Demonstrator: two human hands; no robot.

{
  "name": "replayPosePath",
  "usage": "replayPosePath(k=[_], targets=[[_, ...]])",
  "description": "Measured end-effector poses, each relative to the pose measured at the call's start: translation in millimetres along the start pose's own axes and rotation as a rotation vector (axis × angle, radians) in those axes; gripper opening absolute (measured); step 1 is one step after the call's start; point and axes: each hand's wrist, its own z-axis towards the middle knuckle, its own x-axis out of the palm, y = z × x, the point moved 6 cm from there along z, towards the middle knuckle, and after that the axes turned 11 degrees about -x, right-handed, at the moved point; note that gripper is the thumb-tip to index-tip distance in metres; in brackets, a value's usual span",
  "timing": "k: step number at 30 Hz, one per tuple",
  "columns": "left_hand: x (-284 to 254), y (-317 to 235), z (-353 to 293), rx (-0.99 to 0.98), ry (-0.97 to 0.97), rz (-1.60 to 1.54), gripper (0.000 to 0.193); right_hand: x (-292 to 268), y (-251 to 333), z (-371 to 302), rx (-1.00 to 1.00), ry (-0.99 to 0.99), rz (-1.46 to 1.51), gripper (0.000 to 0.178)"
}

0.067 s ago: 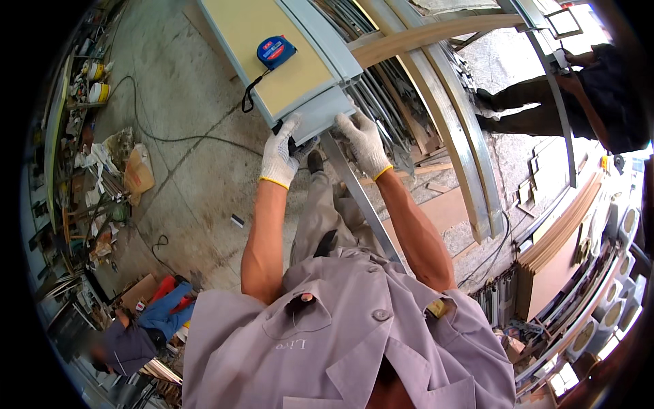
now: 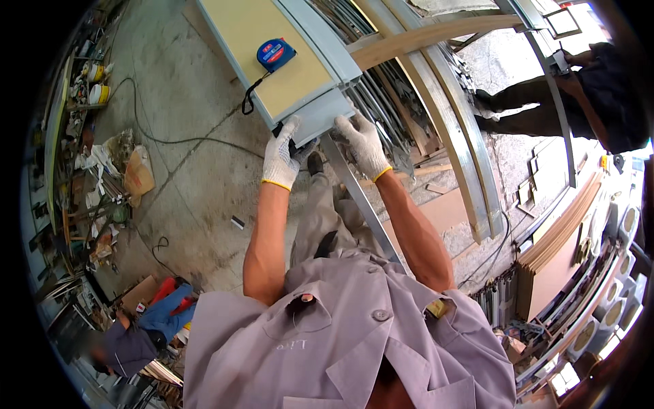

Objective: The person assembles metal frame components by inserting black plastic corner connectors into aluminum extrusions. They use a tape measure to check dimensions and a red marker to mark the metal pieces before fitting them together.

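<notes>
A cream panel (image 2: 262,19) with a pale grey metal frame (image 2: 321,116) reaches from the top of the view toward me. My left hand (image 2: 280,155), in a white knit glove with a yellow cuff, is closed at the frame's near left corner. A dark thing shows at its fingers, mostly hidden, and I cannot make out what it is. At the near right corner, my gloved right hand (image 2: 366,146) has its fingers bent around the frame's end. On the cream face lies a blue tape measure (image 2: 275,54) with a black wrist strap.
A metal bar (image 2: 361,191) slants under the panel toward my body. Long rails (image 2: 446,129) and a wooden crosspiece (image 2: 436,39) stand right. One person (image 2: 579,102) stands far right, another (image 2: 133,344) is low left. A cable (image 2: 170,141) crosses the floor.
Almost nothing differs. My right fingertips have shifted very slightly left along the frame's end; the panel and tape measure stay in place.
</notes>
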Motion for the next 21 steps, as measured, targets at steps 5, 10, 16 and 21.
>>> replayPosePath(k=[5, 10, 16, 21], targets=[[-5, 4, 6, 0.081, -0.013, -0.063, 0.038, -3, -6, 0, 0.003, 0.001, -0.106, 0.079], [-1, 5, 7, 0.068, -0.073, -0.073, 0.045, -4, -2, 0, -0.022, -0.003, -0.071, 0.083], [-14, 10, 17, 0.073, -0.041, -0.128, 0.046, 8, 19, -7, 0.003, 0.032, -0.156, 0.083], [-1, 5, 2, 0.097, -0.067, -0.112, 0.047, 8, 16, -10, -0.021, -0.030, -0.224, 0.073]])
